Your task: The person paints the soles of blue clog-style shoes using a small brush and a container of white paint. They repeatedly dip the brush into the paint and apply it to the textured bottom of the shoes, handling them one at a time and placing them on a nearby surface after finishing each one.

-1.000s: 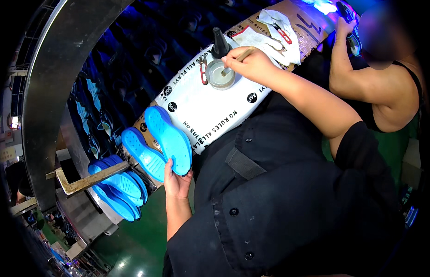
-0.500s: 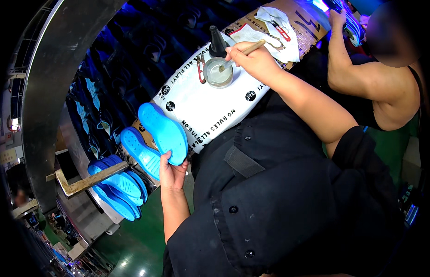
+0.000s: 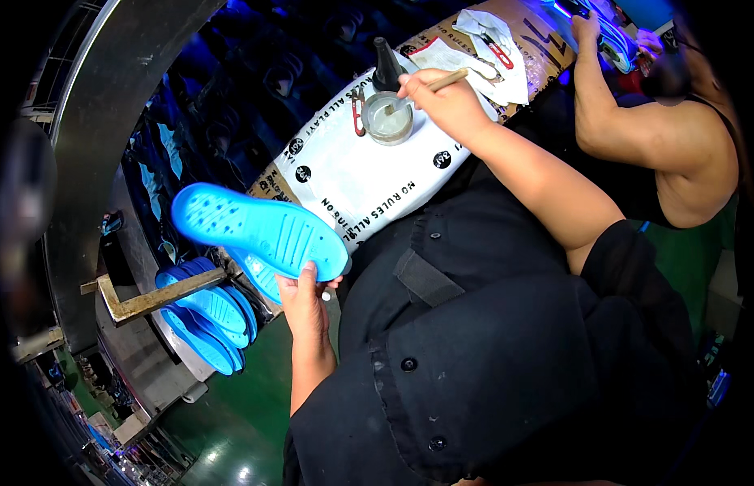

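My left hand point(image 3: 306, 301) grips a blue shoe sole point(image 3: 267, 235) by its near end, fingers beneath and thumb at the edge. The sole is tilted, showing ridges and a cluster of small holes. Partly hidden under it lies another blue sole point(image 3: 259, 274). My right hand point(image 3: 442, 99) is closed around the wooden handle of a brush point(image 3: 448, 80). The brush's tip dips into a round clear jar point(image 3: 390, 130) of pale liquid, which stands on a white plastic-covered board point(image 3: 344, 174).
A black cone-tipped bottle point(image 3: 386, 66) and red thread snips point(image 3: 358, 112) stand and lie by the jar. White cloth gloves point(image 3: 450, 58) lie farther off. Blue soles point(image 3: 207, 312) are stacked at left beside a metal bracket point(image 3: 162, 298). A co-worker's arm point(image 3: 628, 130) is at right.
My left hand has turned the sole over toward the left, so its ridged, holed face now shows. The right hand keeps the brush in the jar with little movement.
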### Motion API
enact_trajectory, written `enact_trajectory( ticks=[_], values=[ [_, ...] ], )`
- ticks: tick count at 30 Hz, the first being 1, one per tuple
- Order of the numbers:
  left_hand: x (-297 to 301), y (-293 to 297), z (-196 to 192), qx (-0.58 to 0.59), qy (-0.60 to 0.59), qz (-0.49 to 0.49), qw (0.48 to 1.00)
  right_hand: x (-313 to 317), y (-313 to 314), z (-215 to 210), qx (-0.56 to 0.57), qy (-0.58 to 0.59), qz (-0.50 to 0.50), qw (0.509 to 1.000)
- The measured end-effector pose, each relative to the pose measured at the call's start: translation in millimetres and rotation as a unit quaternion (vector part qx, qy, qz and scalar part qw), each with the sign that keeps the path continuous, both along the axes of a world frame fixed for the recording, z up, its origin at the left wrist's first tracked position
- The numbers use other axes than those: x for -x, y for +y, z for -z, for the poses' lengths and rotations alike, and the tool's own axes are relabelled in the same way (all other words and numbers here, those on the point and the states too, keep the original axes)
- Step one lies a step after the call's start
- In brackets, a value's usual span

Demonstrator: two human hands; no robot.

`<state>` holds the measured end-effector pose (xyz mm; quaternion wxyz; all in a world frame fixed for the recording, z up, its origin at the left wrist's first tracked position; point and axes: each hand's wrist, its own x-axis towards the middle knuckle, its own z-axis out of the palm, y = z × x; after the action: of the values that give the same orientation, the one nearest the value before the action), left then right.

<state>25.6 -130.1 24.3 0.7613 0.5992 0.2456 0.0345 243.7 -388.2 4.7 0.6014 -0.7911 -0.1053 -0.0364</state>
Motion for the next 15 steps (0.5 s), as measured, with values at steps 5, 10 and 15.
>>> enact_trajectory(
  ticks=[5,10,15],
  values=[
    [-14,-16,-13,-0.119,-0.067,-0.048,0.989,13,-12,-20,-0.207,0.106,-0.017,0.972],
    [-38,-23,-23,-0.205,-0.109,0.001,0.973,49,-10,-54,-0.269,0.101,-0.096,0.953],
    [-43,-35,-28,-0.248,-0.146,-0.003,0.958,96,3,-83,-0.099,-0.001,-0.178,0.979]
  ],
)
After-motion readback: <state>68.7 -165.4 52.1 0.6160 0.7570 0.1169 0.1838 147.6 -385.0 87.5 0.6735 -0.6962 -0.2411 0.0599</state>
